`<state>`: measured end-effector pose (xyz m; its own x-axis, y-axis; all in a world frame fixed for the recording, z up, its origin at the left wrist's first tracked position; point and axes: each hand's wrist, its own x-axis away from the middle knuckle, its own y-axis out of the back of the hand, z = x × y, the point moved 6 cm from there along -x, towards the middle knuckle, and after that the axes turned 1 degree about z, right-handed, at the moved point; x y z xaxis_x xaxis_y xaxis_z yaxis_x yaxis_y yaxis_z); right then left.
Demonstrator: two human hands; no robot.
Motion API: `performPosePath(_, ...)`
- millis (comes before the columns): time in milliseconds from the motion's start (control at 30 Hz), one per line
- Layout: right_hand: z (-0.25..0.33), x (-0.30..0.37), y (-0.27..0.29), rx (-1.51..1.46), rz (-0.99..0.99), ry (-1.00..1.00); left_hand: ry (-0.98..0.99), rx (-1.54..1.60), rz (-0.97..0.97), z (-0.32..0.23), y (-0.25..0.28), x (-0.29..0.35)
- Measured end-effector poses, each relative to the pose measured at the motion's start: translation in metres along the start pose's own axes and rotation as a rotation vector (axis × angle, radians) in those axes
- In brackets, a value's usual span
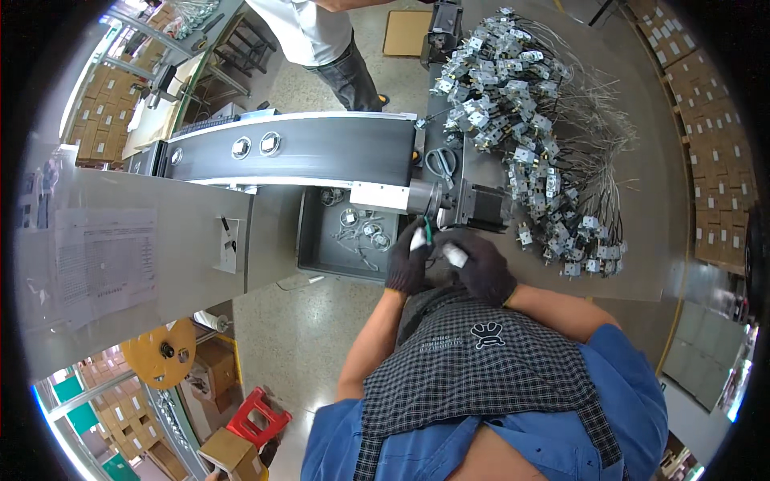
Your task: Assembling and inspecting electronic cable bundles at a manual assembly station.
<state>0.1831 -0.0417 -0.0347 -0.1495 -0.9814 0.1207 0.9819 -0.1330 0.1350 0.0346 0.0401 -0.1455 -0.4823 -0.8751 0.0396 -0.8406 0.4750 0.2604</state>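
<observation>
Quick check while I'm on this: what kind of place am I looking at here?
Most likely a factory assembly station. A conveyor belt carries small round parts, a big pile of wired metal components covers the steel table, and stacked cartons line the wall. Both gloved hands, left hand and right hand, work there.

A small white part [455, 256] with green wire [428, 232] sits between both gloved hands.

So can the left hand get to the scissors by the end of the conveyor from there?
Probably yes. The left hand is just below the scissors, which lie uncovered on the table; only the conveyor's motor sits close by, and the hand already pinches a small part.
</observation>
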Motion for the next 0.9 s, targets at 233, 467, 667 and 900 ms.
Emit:
performPosePath(233,0.044,-0.027,0.027,0.446,-0.365,0.523,0.2,0.328,0.052,-0.003,-0.003,-0.017)
performPosePath(467,0.068,-0.022,0.0,0.488,-0.336,0.642,-0.032,0.105,-0.331,-0.04,0.027,0.034)
performPosePath(667,0.053,-0.048,-0.022,0.099,-0.065,0.296,-0.014,0.004,-0.066,-0.125,0.039,0.053)
performPosePath(900,-0.017,-0.049,-0.04,-0.368,0.383,-0.271,-0.246,-0.736,0.094,-0.177,0.052,0.03)
